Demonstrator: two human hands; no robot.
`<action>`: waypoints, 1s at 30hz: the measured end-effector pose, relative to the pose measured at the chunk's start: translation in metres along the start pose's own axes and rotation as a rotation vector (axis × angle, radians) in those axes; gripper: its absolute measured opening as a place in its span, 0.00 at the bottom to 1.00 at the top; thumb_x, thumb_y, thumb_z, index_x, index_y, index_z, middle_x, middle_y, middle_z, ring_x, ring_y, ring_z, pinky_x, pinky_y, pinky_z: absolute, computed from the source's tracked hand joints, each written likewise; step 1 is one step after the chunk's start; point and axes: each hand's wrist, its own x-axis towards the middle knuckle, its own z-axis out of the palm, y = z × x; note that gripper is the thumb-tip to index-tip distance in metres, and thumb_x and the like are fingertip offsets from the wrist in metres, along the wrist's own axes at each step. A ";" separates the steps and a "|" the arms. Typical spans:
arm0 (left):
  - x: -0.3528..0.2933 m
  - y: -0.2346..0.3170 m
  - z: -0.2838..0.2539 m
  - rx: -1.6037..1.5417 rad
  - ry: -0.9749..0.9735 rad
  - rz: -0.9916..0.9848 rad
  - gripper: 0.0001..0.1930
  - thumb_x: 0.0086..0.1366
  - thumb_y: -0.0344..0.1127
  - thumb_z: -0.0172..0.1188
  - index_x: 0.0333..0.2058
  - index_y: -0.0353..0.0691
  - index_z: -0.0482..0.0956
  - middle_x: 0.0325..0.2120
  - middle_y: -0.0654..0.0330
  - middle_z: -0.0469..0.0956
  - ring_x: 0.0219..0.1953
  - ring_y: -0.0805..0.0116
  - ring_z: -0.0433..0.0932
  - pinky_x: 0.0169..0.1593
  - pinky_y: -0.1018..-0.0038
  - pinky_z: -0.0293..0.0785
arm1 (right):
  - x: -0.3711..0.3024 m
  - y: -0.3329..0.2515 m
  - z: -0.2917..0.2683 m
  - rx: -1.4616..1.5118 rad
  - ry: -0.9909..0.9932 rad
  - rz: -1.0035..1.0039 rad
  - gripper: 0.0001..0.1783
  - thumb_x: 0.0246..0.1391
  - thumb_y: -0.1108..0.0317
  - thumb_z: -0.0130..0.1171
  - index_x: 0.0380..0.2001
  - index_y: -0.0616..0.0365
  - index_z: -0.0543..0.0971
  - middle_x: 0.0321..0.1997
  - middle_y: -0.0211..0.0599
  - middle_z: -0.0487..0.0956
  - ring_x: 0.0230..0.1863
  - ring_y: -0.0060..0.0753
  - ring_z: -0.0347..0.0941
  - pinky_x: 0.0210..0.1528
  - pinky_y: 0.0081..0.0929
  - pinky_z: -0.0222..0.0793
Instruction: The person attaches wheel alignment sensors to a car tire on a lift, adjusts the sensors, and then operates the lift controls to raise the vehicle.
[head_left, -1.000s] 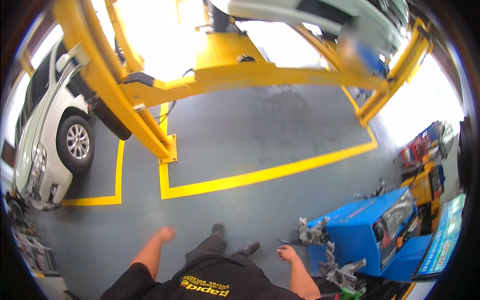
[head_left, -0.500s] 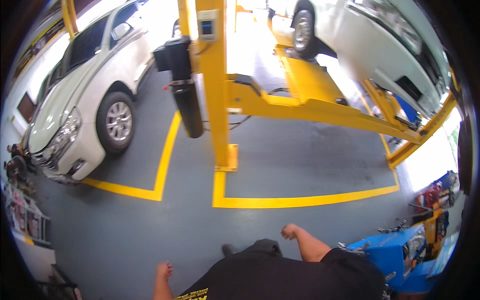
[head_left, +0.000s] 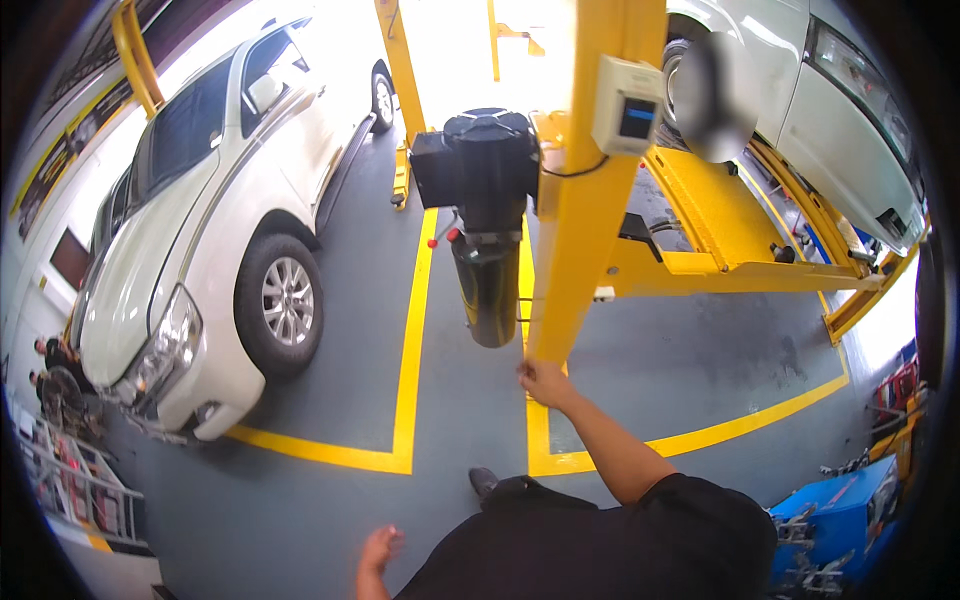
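My right arm reaches forward, and my right hand (head_left: 543, 383) appears in front of the lower end of a yellow lift post (head_left: 585, 230); whether it touches the post I cannot tell. Its fingers are curled in, with nothing visible in them. Low in the view, my left hand (head_left: 380, 548) hangs over the grey floor, slightly blurred, fingers loosely curled and no object showing. A black motor unit with a cylindrical tank (head_left: 488, 290) is mounted on the left side of the post. A pale control box with a small screen (head_left: 628, 105) sits higher on the post.
A white car (head_left: 190, 270) stands at the left. Another white vehicle (head_left: 850, 110) rests at the right on a yellow ramp (head_left: 710, 205). Yellow lines (head_left: 405, 390) mark the floor. Blue equipment (head_left: 835, 510) stands at lower right, a metal rack (head_left: 85, 475) at lower left.
The post and motor unit now appear closer and farther right as I have moved forward. My right arm is stretched out farther toward the post; my left hand remains low.
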 end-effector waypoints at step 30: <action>0.698 0.816 -0.180 0.406 -0.234 0.173 0.18 0.68 0.42 0.54 0.54 0.46 0.71 0.42 0.57 0.81 0.34 0.65 0.80 0.31 0.69 0.74 | 0.396 -0.264 -0.017 -0.777 1.722 0.026 0.14 0.51 0.70 0.54 0.41 0.64 0.77 0.47 0.44 0.76 0.57 0.50 0.68 0.65 0.47 0.58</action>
